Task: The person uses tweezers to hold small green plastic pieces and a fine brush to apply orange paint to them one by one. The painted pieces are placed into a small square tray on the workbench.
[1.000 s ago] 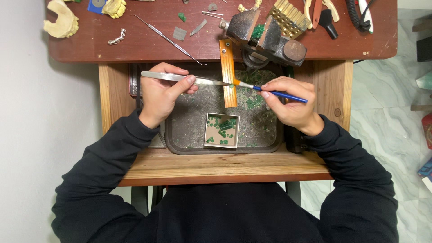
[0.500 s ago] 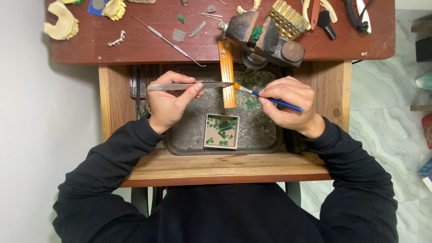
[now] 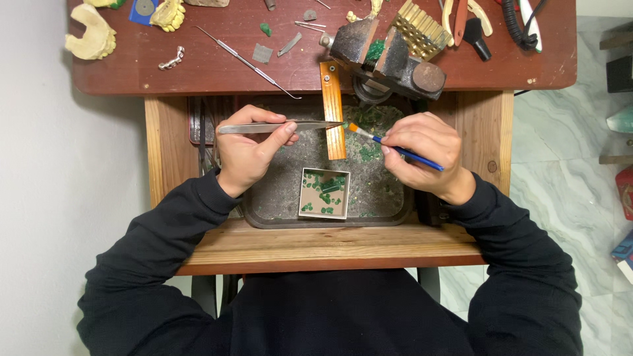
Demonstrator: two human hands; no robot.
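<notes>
My left hand [image 3: 247, 150] grips long steel tweezers [image 3: 280, 126] held level, tips pointing right to the orange wooden bench pin [image 3: 333, 118]. Something tiny sits at the tips, too small to make out. My right hand [image 3: 425, 155] holds a thin blue-handled brush [image 3: 395, 148], its bristle tip meeting the tweezer tips over the pin. Below both hands a small square box [image 3: 324, 193] with green wax bits rests in a dark tray [image 3: 277, 198].
A metal vise [image 3: 386, 56] with a green piece stands behind the pin. On the red-brown bench top [image 3: 217, 72] lie plaster dental casts [image 3: 92, 36], a long steel probe [image 3: 247, 62], a brass brush [image 3: 422, 29], pliers and small scraps. Green shavings litter the tray.
Both hands shifted slightly; the tweezers levelled out and their tips moved nearer the pin. The brush tip came left to meet them.
</notes>
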